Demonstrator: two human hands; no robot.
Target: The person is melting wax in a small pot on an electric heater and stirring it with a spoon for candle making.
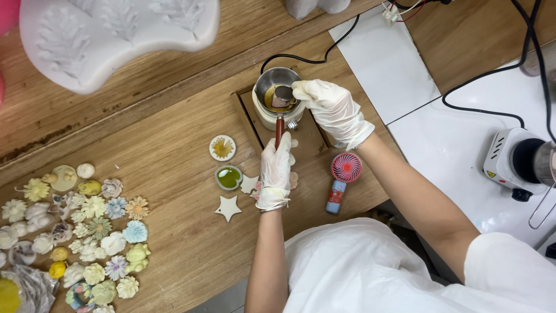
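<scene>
White sleeve/apron (370,272) nearest cam, both forearms reaching fwd over wooden worktop (174,168). Left hand (275,171), gloved, closed round red-brown handle (279,130) of small steel melting pot (278,93); grip likely steadies pot so it won't tip. Right hand (331,107), gloved, fingers pinched on small metal scoop (282,96) dipped inside pot, into yellowish liquid; hand sits just above pot's right rim. Pot rests on small heater base w/ black cable (307,55) running off, prob. to keep contents molten. Left of left hand: two round filled discs (226,163), white star shapes (228,207). Right of it: pink handheld fan (343,179) lying flat. Far left: cluster of pastel cast flowers (87,232). White silicone mould (116,35) top left.
</scene>
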